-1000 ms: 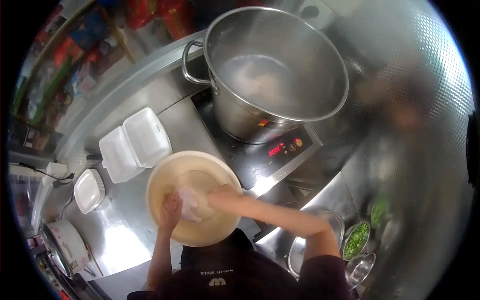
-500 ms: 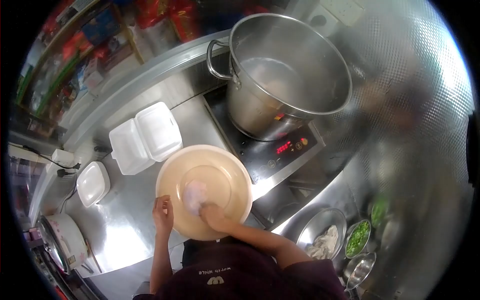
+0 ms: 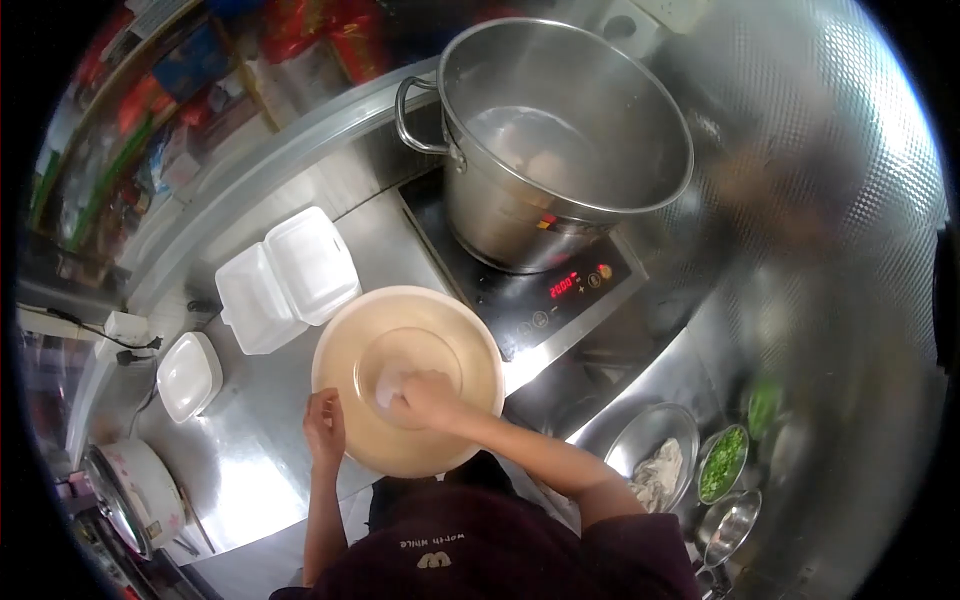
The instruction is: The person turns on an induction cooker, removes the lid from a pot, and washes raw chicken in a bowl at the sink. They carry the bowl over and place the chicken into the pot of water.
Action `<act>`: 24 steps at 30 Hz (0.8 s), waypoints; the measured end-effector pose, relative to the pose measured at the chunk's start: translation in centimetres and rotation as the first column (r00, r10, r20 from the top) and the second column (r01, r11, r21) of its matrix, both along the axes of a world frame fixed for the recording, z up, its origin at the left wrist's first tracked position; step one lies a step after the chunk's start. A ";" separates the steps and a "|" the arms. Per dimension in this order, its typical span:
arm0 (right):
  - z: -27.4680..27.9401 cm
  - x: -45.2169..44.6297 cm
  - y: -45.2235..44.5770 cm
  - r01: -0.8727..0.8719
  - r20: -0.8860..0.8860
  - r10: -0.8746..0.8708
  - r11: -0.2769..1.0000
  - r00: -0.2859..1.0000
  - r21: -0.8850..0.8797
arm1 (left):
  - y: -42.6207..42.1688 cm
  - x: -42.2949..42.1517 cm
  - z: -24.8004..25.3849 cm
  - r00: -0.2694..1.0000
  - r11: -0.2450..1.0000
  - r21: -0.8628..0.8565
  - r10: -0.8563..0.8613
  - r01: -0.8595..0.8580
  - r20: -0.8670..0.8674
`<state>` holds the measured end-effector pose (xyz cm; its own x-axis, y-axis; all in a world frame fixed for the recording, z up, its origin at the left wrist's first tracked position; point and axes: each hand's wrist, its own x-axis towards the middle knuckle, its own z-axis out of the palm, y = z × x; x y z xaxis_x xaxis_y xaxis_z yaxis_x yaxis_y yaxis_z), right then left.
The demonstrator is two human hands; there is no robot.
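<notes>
A large cream-coloured plastic basin [image 3: 335,365] stands in front of me. My left hand [image 3: 323,428] is at its left rim, fingers curled against the edge. Down inside the basin, my right hand [image 3: 425,400] is closed on a pale, translucent whitish lump [image 3: 390,388], mostly covered by the fingers; its kind is not clear.
Behind the basin, a big steel pot [image 3: 525,225] with steaming liquid sits on an induction cooktop [image 3: 515,315]. An open white foam box [image 3: 262,298] and white dish [image 3: 188,377] lie left. Right are chopped greens [image 3: 722,465] and a steel bowl [image 3: 625,450].
My right hand has moved up and slightly deeper into the middle of the basin, now covering more of the pale lump. My left hand keeps its place at the rim.
</notes>
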<state>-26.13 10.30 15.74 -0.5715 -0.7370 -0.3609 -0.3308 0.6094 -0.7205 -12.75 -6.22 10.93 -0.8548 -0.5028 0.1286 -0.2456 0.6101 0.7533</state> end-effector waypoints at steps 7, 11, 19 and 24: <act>-0.5 -0.8 1.6 -0.097 -0.151 0.083 0.991 0.985 -0.087 | 0.6 -0.4 0.1 0.999 0.999 0.040 0.031 -0.033 0.037; 1.1 -3.0 3.7 -0.181 -0.038 0.177 0.966 0.984 -0.184 | 0.8 -0.8 0.1 0.999 0.999 0.015 0.028 -0.028 0.027; 11.8 -10.7 9.8 -0.148 0.281 0.295 0.884 0.913 -0.444 | 0.7 -1.5 0.1 0.999 0.999 0.005 0.037 -0.036 -0.023; 23.4 -15.1 13.6 0.165 0.365 -0.001 0.893 0.931 -0.419 | 1.1 -1.7 0.6 0.999 0.999 -0.008 0.038 -0.038 -0.038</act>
